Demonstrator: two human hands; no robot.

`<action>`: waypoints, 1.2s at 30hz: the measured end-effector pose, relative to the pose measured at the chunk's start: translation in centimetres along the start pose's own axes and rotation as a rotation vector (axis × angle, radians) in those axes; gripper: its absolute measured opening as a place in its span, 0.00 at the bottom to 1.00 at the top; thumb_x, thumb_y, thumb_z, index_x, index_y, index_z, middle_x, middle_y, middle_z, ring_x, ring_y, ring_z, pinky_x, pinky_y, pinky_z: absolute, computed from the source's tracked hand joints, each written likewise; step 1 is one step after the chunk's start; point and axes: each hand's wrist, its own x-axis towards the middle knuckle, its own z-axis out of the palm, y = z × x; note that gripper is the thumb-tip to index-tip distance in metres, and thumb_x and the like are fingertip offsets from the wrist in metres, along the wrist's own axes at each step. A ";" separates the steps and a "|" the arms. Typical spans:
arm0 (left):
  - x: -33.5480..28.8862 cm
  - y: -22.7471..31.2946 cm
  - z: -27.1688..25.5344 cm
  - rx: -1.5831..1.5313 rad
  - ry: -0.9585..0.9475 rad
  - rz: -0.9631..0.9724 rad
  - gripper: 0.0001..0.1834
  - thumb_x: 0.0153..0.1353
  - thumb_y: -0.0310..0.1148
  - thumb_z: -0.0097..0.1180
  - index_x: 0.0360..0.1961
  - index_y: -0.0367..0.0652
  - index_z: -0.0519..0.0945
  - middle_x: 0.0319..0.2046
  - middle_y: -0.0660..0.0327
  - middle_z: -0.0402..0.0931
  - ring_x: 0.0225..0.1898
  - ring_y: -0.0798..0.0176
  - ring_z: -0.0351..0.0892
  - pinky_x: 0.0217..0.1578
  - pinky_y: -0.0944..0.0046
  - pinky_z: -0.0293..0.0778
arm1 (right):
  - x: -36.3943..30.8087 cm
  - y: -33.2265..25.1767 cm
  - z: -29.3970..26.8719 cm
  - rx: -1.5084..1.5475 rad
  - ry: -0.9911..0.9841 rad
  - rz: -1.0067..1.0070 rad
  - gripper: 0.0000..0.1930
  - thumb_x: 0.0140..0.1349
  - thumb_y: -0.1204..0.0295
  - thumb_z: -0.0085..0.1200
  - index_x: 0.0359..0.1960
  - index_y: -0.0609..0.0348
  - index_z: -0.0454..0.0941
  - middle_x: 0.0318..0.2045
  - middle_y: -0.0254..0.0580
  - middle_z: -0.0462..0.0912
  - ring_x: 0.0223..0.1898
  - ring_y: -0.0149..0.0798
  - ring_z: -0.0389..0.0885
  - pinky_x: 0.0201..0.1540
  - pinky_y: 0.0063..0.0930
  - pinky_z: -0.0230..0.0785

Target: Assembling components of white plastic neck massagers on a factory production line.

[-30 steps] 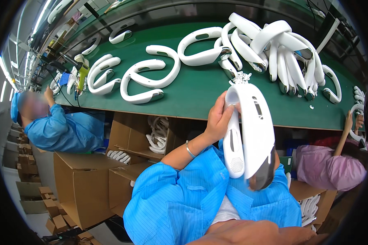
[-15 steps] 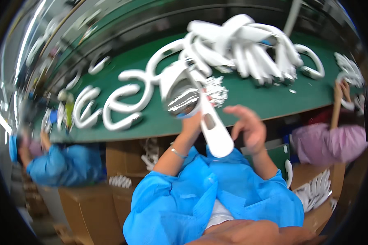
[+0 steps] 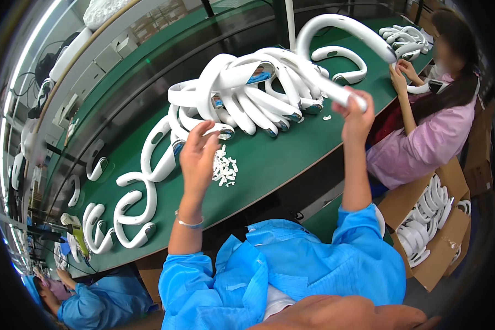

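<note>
Right hand: raised (image 3: pixel 356 118), fingers closed round one end of a white U-shaped band (image 3: pixel 335 27), which arcs up and over to the right of the hand
Left hand: lifted (image 3: pixel 198 157), empty, fingers loosely curled, palm toward the bench, touching nothing
Band: in the air above the bench, gripped only by the right hand; its free end points toward the person in pink
Heap: tangled white bands (image 3: pixel 247 93) lie between and beyond the two hands, on the green bench (image 3: pixel 280 159)
Small parts: a little pile of white pieces (image 3: pixel 224 168) sits on the bench just right of the left hand
Row: single bands (image 3: pixel 135 214) lie spread along the bench to the left of the left hand
Neighbour: a person in pink (image 3: pixel 429 137) works right of the right hand, their hands on another band
Box: carton of white bands (image 3: pixel 432 225) below that person
Sleeves: blue (image 3: pixel 291 269)
</note>
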 end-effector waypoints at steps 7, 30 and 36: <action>-3.5 -1.3 -11.1 0.293 0.221 -0.170 0.17 0.63 0.33 0.48 0.51 0.36 0.72 0.46 0.55 0.75 0.44 0.64 0.77 0.39 0.68 0.74 | 13.8 9.4 -9.7 0.058 0.263 0.323 0.17 0.60 0.68 0.53 0.44 0.70 0.68 0.32 0.53 0.78 0.25 0.47 0.81 0.26 0.34 0.80; 4.1 -23.8 -69.5 2.274 0.218 -0.513 0.14 0.60 0.37 0.48 0.27 0.43 0.83 0.29 0.57 0.81 0.29 0.53 0.82 0.30 0.55 0.79 | -10.6 1.3 4.0 -0.846 -0.724 -0.193 0.13 0.64 0.72 0.43 0.42 0.71 0.73 0.40 0.52 0.79 0.39 0.42 0.78 0.40 0.32 0.73; 10.6 -24.4 -63.7 0.919 0.787 -0.985 0.18 0.60 0.42 0.47 0.38 0.38 0.79 0.33 0.49 0.78 0.27 0.53 0.80 0.20 0.56 0.76 | -15.6 7.7 17.1 -1.002 -1.289 -0.372 0.15 0.44 0.77 0.60 0.37 0.63 0.77 0.37 0.46 0.80 0.27 0.45 0.78 0.31 0.33 0.71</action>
